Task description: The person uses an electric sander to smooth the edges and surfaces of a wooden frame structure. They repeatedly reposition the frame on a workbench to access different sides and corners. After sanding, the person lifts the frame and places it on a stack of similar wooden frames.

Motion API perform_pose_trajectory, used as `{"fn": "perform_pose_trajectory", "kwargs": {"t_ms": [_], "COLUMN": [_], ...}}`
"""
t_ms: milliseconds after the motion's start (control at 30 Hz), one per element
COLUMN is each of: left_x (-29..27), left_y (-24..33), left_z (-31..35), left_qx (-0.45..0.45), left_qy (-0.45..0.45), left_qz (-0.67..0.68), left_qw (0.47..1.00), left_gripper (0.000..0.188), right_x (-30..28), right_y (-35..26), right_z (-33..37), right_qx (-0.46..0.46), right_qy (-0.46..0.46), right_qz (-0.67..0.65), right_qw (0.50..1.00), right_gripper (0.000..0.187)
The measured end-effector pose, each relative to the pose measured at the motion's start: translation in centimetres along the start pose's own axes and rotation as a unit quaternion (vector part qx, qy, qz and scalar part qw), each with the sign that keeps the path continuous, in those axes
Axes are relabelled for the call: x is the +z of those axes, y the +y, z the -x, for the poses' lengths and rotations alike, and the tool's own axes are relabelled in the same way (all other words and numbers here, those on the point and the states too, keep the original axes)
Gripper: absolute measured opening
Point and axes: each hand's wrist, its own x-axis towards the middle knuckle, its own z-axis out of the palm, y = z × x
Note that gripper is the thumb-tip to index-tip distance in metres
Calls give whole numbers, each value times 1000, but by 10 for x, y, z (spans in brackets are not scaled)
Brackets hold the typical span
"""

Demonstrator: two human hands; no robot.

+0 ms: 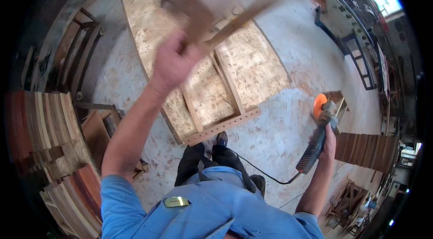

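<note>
My left hand [173, 61] is raised over the sheet of board and closed around a wooden piece [241, 20]. Motion smears the piece, so its full shape is unclear; one straight bar slants up to the right. Down at my right side, my right hand [329, 142] wraps around the body of an angle grinder [312, 151]. An orange disc [320, 103] sits at the grinder's head, facing away from me. Under my left hand, wooden bars [232, 83] lie on the speckled board [209, 101], meeting a strip drilled with holes [221, 126] at its near edge.
A black cord [257, 173] runs from the grinder past my feet. Stacked wood strips [49, 121] stand at left, beside a wooden frame [76, 49]. Dark slats [367, 149] and a small wooden box [340, 101] are at right. A machine bench [352, 27] stands far right.
</note>
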Motion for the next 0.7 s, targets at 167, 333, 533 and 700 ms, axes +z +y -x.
{"fn": "perform_pose_trajectory", "kwargs": {"t_ms": [167,333,533,700], "left_x": [-28,1,29,27], "left_y": [-24,-158,-228,-236], "left_z": [-16,24,50,63], "left_qx": [-150,-326,-436,-394], "left_qy": [150,106,108,80], "left_qz": [263,392,351,-19], "left_qw": [941,854,822,915], "left_gripper": [14,16,22,43], "right_x": [-15,-1,32,74], "right_y": [17,22,28,44], "right_z": [17,41,60,72], "right_qx": [-13,-1,-2,-14], "right_qy": [-41,-38,-100,-217], "right_qz": [-7,65,240,290], "right_qw": [999,997,966,932], "right_gripper": [35,31,30,41]}}
